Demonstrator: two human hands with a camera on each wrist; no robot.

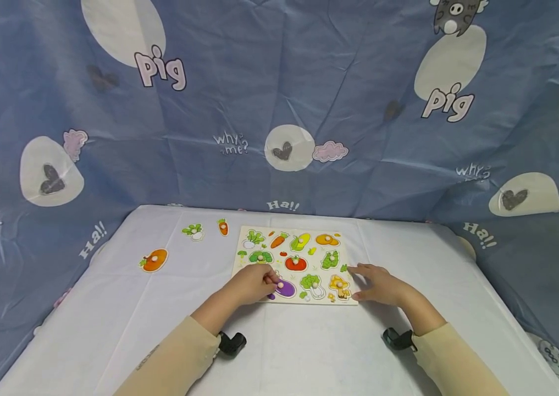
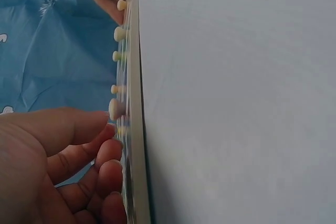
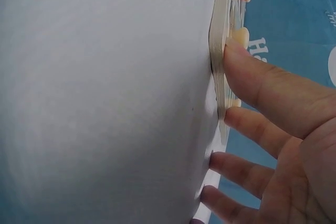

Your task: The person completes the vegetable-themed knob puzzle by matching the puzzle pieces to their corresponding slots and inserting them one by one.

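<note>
A wooden knob puzzle board [image 1: 269, 301] lies on the table, bearing pictured vegetables. My left hand [image 1: 253, 283] is over its near left part, fingers curled beside the purple eggplant piece [image 1: 286, 289]. In the left wrist view, the thumb tip is right by the eggplant's knob [image 2: 115, 109]; the knob does not show between thumb and finger. At the board's right edge rests my right hand [image 1: 383, 283]. Its thumb touches the board's edge [image 3: 216, 51] near the mushroom piece [image 1: 339, 282], with the index finger farther along. The other fingers are extended toward the white tabletop.
Left of the board lie three loose pieces: an orange pumpkin [image 1: 154, 260], a white radish [image 1: 193, 232] and a carrot [image 1: 223, 227]. A tomato piece [image 1: 295, 264] and a bok choy piece [image 1: 313, 286] are on the board. Blue printed cloth [image 1: 239, 181] hangs behind the white table [image 1: 279, 352].
</note>
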